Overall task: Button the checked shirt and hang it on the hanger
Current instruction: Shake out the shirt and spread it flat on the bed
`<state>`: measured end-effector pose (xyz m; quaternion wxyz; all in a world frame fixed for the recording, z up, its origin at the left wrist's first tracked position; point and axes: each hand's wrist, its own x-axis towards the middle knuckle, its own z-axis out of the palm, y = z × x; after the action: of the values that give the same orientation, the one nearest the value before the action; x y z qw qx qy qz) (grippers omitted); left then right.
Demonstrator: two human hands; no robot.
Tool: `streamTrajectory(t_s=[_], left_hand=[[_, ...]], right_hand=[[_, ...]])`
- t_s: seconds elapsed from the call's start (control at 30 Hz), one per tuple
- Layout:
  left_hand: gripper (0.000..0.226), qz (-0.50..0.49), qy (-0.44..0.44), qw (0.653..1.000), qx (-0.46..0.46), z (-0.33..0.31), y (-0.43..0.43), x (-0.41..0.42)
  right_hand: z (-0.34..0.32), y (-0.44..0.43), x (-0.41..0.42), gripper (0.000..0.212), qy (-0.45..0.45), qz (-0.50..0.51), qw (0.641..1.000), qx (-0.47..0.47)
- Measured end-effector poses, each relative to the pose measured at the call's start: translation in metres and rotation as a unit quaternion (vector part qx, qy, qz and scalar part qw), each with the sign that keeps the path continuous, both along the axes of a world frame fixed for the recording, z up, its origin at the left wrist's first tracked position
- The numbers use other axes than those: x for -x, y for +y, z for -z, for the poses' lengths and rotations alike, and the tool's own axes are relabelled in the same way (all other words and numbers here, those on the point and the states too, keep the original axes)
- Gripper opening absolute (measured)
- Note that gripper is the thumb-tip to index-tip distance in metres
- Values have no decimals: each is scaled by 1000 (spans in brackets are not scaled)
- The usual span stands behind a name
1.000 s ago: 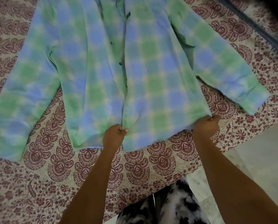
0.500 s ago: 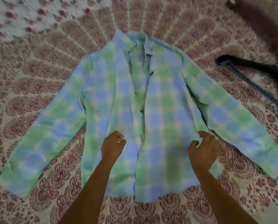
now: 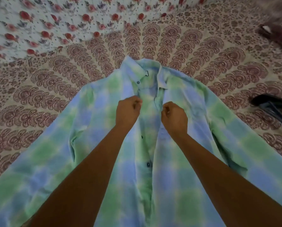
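Bedspread (image 3: 202, 51): cream cloth with maroon fan motifs, spread flat under everything you see.
Checked shirt (image 3: 94, 145): soft blue-and-green check, lying face up mid-bed, collar far, front unbuttoned, sleeves splayed left and right.
Hanger (image 3: 271, 104): dark, on the right edge, well apart from the shirt.
Your left hand (image 3: 128, 112): fingers curled shut, pinching the left placket below the collar.
Your right hand (image 3: 173, 116): closed likewise on the right placket.
Buttons (image 3: 148, 164): small, round, dark.

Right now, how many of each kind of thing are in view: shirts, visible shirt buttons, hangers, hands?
checked shirt: 1
dark buttons showing on its front, e.g.: 3
dark hanger, partly out of frame: 1
hands, left hand and right hand: 2
Total: 7
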<state>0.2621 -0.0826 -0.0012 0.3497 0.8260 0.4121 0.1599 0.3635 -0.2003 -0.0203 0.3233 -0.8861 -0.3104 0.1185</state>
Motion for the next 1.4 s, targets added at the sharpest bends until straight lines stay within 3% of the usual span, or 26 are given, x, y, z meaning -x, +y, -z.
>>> streamTrajectory(t_s=[0.13,0.23,0.33,0.43,0.47,0.6,0.7,0.77,0.8,0.87,0.97,1.1,1.2,1.3,1.4], left_hand=[[26,1,23,999,-48,13,47,-45],[34,25,116,991,-55,32,75,-70],[51,33,212,975,-66,42,88,-80],[41,16,234,966,-110,47,100,-88],[36,16,233,966,-114,46,103,-89],[23,-3,188,979,-82,41,112,-93],[19,-84,8,994,64,31,115,-91],[15,-136,-117,972,155,26,122,-90],[16,-140,-135,966,170,25,127,-90],[15,-106,-85,982,132,26,135,-91],[7,-52,10,995,82,33,133,-94],[50,26,152,988,19,47,125,-98],[49,51,215,971,-91,50,123,-100],[27,14,174,977,-122,53,129,-106],[21,-67,56,995,-45,46,141,-108]], right_hand=[[11,51,-31,34,-3,-24,994,103],[24,76,-52,42,-9,-10,987,159],[31,86,-68,26,-51,-2,984,172],[29,92,-82,17,-62,5,988,143],[25,93,-85,17,-67,1,990,126],[13,108,-87,49,-94,-35,994,49],[5,125,-90,42,-66,0,997,-33],[-3,138,-94,40,-34,40,993,-101],[-6,144,-95,42,-27,39,991,-124],[-5,150,-94,50,-12,-41,995,-90],[13,154,-93,58,29,-176,979,97],[24,153,-94,55,50,-123,983,125],[23,152,-102,46,-25,-119,984,129],[28,153,-108,40,-39,-123,983,132],[27,157,-112,40,-79,-112,988,74]])
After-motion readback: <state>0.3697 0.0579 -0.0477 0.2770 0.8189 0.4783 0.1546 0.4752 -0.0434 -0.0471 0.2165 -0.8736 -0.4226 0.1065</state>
